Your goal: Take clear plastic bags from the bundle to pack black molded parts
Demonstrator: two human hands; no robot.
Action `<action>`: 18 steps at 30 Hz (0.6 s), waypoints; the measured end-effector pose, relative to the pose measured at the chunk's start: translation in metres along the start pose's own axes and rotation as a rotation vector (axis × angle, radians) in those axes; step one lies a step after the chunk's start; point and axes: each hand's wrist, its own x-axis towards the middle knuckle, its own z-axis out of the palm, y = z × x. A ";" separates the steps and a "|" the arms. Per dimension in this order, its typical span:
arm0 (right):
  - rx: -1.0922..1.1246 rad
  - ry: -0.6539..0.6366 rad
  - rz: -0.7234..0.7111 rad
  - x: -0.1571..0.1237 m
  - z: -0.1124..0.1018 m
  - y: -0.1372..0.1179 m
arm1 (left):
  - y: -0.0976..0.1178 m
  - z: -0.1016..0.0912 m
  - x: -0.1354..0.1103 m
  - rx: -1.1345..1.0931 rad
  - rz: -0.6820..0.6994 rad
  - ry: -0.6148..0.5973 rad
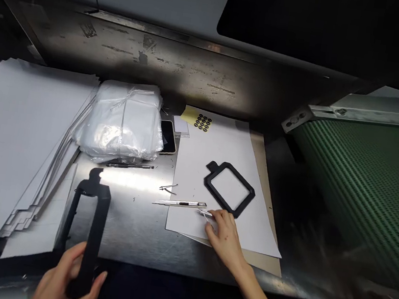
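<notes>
My left hand (70,280) grips a black plastic frame (98,219) by its near end, thumb on one side and fingers on the other. The frame is held up at the table's front edge, its rounded tab (95,175) pointing away. Over the white sheets (207,170), my right hand (225,237) has its thumb and fingers closed around small silver nippers (204,213), partly hidden by the fingers. A second black frame (229,188) lies flat just beyond that hand. To its left is a slim utility knife (180,203).
A small V-shaped metal piece (168,188) and a pen (130,165) lie mid-table. Behind them sit tied clear plastic bags (123,124), a phone (168,137) and a yellow sticker sheet (196,118). Stacked paper (18,144) stands left; a green conveyor belt (373,184) runs right.
</notes>
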 end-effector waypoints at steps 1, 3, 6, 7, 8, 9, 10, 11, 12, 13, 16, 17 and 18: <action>-0.031 0.022 0.017 -0.005 0.007 0.005 | -0.008 0.006 0.001 0.105 0.143 -0.016; -0.070 0.075 0.042 -0.010 0.015 0.001 | -0.022 0.020 0.002 0.248 0.356 -0.092; 0.094 0.076 0.019 -0.005 0.015 -0.033 | -0.033 0.043 0.002 0.355 0.397 -0.196; 0.200 0.027 0.010 -0.001 0.015 -0.047 | -0.035 0.050 0.001 0.372 0.386 -0.222; 0.311 -0.039 0.016 0.002 0.016 -0.062 | -0.036 0.056 0.000 0.383 0.386 -0.252; 0.416 -0.113 0.047 0.004 0.017 -0.076 | -0.037 0.061 -0.001 0.388 0.381 -0.274; 0.533 -0.194 0.115 0.007 0.020 -0.089 | -0.037 0.064 -0.002 0.386 0.373 -0.286; 0.661 -0.281 0.204 0.008 0.024 -0.100 | -0.038 0.066 -0.004 0.376 0.360 -0.285; 0.793 -0.369 0.290 0.010 0.029 -0.110 | -0.039 0.065 -0.005 0.359 0.345 -0.276; 0.914 -0.456 0.355 0.012 0.034 -0.119 | -0.039 0.063 -0.005 0.330 0.330 -0.266; 1.134 -0.645 0.353 0.019 0.045 -0.142 | -0.043 0.050 -0.007 0.174 0.328 -0.273; 1.157 -0.666 0.306 0.022 0.046 -0.148 | -0.044 0.044 -0.008 0.117 0.340 -0.281; 1.180 -0.675 0.264 0.024 0.046 -0.154 | -0.046 0.037 -0.009 0.057 0.343 -0.272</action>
